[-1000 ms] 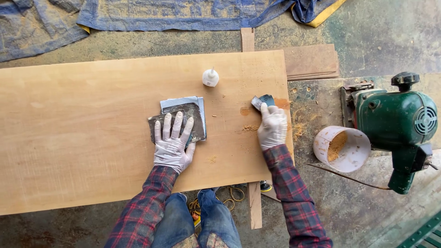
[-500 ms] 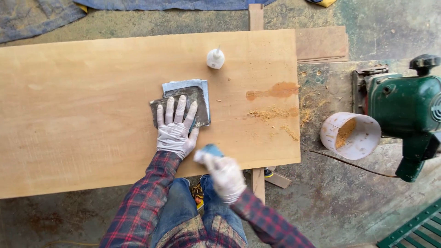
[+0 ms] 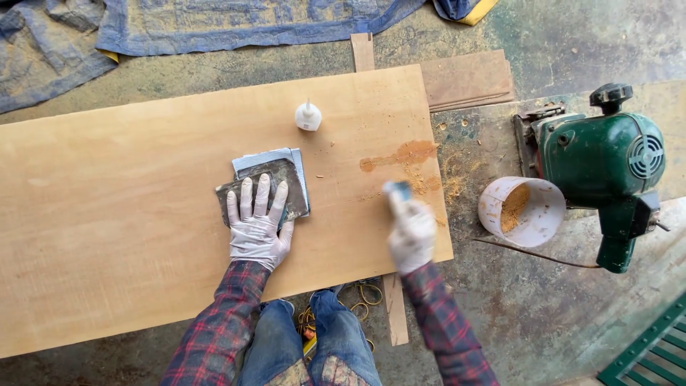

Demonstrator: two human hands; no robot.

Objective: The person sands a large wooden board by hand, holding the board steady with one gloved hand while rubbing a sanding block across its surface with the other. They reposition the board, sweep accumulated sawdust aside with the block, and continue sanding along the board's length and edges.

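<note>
On the wooden board (image 3: 143,214), the gloved left hand (image 3: 257,225) lies flat, fingers spread, pressing a stack of sandpaper sheets (image 3: 286,179). Near the board's right edge, the blurred right hand (image 3: 411,232) is closed around a small blue-grey scraper (image 3: 398,191), just below the orange filler smear (image 3: 404,154).

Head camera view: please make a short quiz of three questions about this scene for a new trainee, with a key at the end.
1. True or false: the left hand lies flat on the sandpaper sheets.
2. What stands upright on the wooden board above the sandpaper sheets? A) a white glue bottle B) a hammer C) a red cup
3. Fill in: the white bucket beside the green machine has ____ inside.

Key
1. True; the gloved fingers are spread on the top sheet.
2. A
3. Sawdust. The right hand, blurred, holds a small blue-tipped tool near the brown filler patch.
</note>
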